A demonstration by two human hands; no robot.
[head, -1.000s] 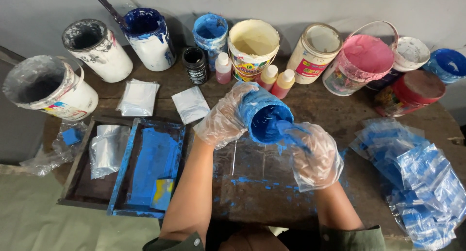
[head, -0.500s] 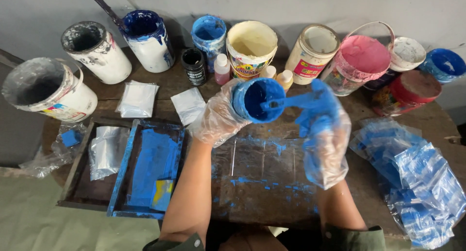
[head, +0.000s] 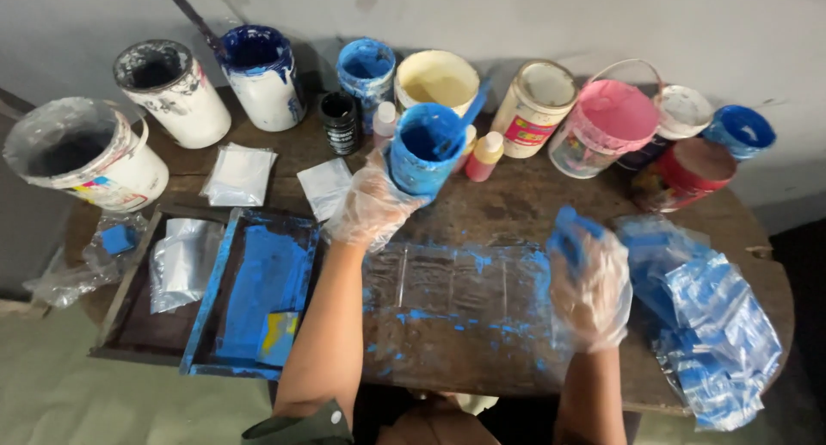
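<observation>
Both hands wear clear plastic gloves smeared with blue. Left hand (head: pixel 372 206) is clamped around a blue paint cup (head: pixel 423 149), lifted above the wooden table (head: pixel 516 206) near its middle; right hand (head: pixel 589 281) holds nothing, fingers loosely curled and blue at the tips, over the table at about 4 o'clock from the cup.

One cup is held: its long axis is tilted, mouth facing up and toward the camera, and a blue stirring stick (head: pixel 469 109) leans out of it toward 1 o'clock.

Along the table's far edge, from 9 o'clock round to 3 o'clock of the cup, stand roughly ten paint tubs and buckets, among them a pink bucket (head: pixel 605 122), a cream tub (head: pixel 437 79) and a red-lidded tub (head: pixel 691 171). Three small bottles (head: pixel 486 152) sit just beside the cup. Two white packets (head: pixel 241 174) lie at 9 o'clock. One blue-coated frame (head: pixel 258 294) lies at 8 o'clock, and a heap of blue-stained plastic bags (head: pixel 714 324) at 4 o'clock
</observation>
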